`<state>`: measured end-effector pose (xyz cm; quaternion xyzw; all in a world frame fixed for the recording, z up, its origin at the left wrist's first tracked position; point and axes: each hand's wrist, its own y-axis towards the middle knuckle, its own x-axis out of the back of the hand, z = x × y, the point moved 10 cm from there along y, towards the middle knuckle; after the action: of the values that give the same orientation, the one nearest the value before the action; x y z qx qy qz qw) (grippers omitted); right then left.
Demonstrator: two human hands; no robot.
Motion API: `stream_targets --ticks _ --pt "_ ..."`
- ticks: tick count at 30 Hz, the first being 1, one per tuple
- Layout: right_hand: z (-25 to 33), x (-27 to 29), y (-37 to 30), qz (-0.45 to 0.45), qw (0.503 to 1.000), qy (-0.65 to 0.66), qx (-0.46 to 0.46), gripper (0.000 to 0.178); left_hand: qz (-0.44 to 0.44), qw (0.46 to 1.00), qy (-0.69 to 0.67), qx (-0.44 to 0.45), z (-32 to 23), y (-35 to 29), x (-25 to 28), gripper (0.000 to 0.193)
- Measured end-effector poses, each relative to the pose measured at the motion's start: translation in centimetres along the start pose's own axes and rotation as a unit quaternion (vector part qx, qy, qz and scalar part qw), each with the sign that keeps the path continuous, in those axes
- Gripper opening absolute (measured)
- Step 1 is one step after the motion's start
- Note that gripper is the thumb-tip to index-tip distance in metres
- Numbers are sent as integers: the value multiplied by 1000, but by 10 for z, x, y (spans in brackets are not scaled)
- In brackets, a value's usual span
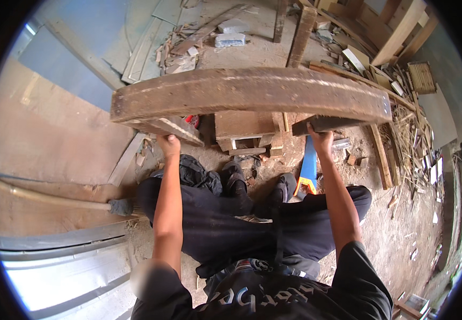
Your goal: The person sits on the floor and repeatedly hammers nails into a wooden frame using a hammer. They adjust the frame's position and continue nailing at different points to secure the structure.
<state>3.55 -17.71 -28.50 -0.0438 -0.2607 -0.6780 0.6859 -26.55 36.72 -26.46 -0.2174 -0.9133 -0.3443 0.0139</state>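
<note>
A thick, worn wooden frame is lifted in front of me; its long brown beam (252,93) runs across the view, with a shorter board at each end. My left hand (168,144) is closed on the left end board (175,128). On the other side, my right hand (321,141) grips the dark right end board (316,126), thumb up against it. Beneath the beam stands a low wooden stool or block (244,127), partly hidden. A handsaw (309,160) with a blue blade and orange handle lies below my right hand. Something red (191,120) shows behind the left board.
My shoes (284,188) are on the dirt floor, beside a black bag (196,173). At left lies a wooden pole (55,197) with a dark head. Wood scraps (364,58) pile up at right, and a pale block (230,40) lies at the back.
</note>
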Motion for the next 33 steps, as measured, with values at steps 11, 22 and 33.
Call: stream_targets --ticks 11,22,33 --pt "-45 -47 21 80 994 18 -74 44 84 979 20 185 74 -12 -29 79" --pt "5 -36 14 41 994 90 -43 64 89 989 -25 117 -39 18 -38 48" --pt "123 38 18 -59 990 102 76 95 -86 988 119 -50 -174 49 -2 75"
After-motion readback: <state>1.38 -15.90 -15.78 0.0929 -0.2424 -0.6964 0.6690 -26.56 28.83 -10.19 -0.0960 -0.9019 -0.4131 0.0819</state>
